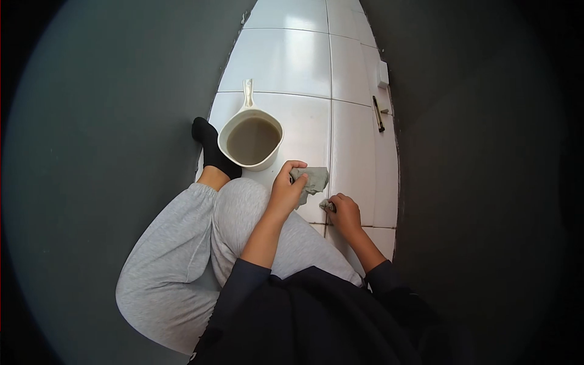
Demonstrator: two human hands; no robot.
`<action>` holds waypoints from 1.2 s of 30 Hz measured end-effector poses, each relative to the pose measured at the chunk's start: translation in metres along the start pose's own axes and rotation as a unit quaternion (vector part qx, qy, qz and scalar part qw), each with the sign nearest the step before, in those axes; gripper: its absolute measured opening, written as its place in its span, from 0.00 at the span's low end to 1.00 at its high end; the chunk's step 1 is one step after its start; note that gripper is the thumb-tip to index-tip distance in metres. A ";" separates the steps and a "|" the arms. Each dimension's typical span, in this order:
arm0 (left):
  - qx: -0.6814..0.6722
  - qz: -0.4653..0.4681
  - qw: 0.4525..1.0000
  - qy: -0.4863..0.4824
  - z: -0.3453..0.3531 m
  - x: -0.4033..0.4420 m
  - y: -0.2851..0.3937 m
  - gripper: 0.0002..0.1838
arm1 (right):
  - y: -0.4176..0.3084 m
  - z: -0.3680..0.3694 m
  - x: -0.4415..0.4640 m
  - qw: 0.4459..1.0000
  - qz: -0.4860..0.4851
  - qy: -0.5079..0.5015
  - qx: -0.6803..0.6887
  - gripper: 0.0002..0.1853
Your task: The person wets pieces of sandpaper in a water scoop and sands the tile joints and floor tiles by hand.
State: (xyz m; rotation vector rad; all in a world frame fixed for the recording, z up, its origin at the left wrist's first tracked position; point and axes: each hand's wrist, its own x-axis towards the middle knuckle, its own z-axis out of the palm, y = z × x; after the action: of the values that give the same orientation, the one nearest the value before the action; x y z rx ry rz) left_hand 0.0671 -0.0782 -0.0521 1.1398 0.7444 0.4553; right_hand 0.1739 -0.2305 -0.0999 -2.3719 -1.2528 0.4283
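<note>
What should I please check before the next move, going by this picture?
1. Left hand has hold of the larger grey piece: ok.
2. Right hand has the small grey scrap pinched in its grip: ok.
3. Pot stands upright on the white tiles: ok.
4. Liquid in the pot is clear: not ok, it looks murky brown.
5. Pot is free of the black sock: cannot tell, they sit too close together.
6. Slim dark tool lies apart from both hands: ok.
</note>
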 end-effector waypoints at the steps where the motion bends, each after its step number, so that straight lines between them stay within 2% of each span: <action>1: 0.001 0.004 1.000 0.002 0.001 0.001 0.001 0.11 | 0.001 -0.001 -0.002 1.000 -0.010 0.004 0.008 0.06; 2: 0.005 0.001 1.000 0.004 0.000 0.001 0.001 0.11 | 0.001 -0.002 -0.006 1.000 -0.014 0.005 0.008 0.06; 4: 0.011 -0.003 1.000 0.007 -0.002 0.002 0.001 0.11 | -0.002 -0.003 -0.019 0.999 -0.007 -0.053 0.000 0.06; 6: 0.027 0.016 0.999 0.010 0.000 0.002 0.000 0.11 | -0.002 -0.002 -0.025 0.999 -0.018 -0.041 0.011 0.07; 8: 0.019 0.001 1.000 0.001 0.000 0.003 -0.001 0.11 | -0.007 0.000 -0.024 1.000 -0.021 0.004 0.009 0.07; 11: 0.008 -0.019 1.000 -0.011 0.001 0.000 -0.003 0.11 | -0.004 0.000 -0.005 1.000 -0.006 0.016 -0.010 0.07; 15: 0.019 0.017 1.000 0.000 -0.001 0.003 -0.003 0.11 | -0.001 0.001 -0.011 1.000 -0.007 0.010 -0.005 0.07; 18: 0.028 0.029 0.999 0.017 0.000 0.004 -0.002 0.10 | -0.005 0.001 -0.026 0.999 -0.012 -0.036 -0.031 0.08; 24: -0.002 0.000 1.000 -0.005 0.000 0.006 -0.007 0.10 | -0.009 -0.001 -0.016 1.000 -0.004 0.001 -0.029 0.07; 33: 0.027 0.034 0.999 0.010 0.001 0.006 -0.006 0.10 | -0.003 0.005 -0.035 0.998 -0.033 -0.016 -0.049 0.07; 36: 0.007 -0.010 1.000 -0.007 -0.001 0.007 -0.008 0.10 | -0.005 0.008 -0.035 0.999 -0.030 0.008 -0.035 0.07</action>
State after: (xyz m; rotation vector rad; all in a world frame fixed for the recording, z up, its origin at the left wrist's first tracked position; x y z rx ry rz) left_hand 0.0707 -0.0759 -0.0615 1.1456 0.7475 0.4256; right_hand 0.1472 -0.2556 -0.1013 -2.3835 -1.3491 0.3507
